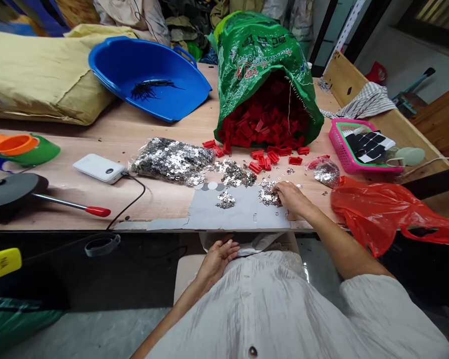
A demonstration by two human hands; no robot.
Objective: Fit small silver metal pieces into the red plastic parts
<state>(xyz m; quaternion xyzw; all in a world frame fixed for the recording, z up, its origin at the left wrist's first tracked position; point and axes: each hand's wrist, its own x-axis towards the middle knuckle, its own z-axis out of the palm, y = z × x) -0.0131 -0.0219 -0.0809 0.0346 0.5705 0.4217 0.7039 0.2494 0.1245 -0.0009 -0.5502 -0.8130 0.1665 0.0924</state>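
Note:
My right hand (294, 198) is at a pile of small silver metal pieces (267, 193) on a grey sheet (202, 212) at the table's front edge. Its fingers are drawn together at the pile's right side, and the fingertips are partly lost among the pieces. A smaller heap of the same pieces (226, 200) sits to the left on the sheet. Behind it, a looser heap (237, 173) lies beside a clear plastic bag full of metal pieces (172, 159). Below the table edge, over my lap, my left hand (221, 254) rests palm up with fingers extended, holding nothing visible.
A green sack (262, 50) spills red plastic parts (262, 124) onto the table. Around it are a blue basin (145, 65), a pink basket (340, 149), a red plastic bag (389, 209), a white power bank (99, 168) with a cable, and a red-tipped lever (97, 211).

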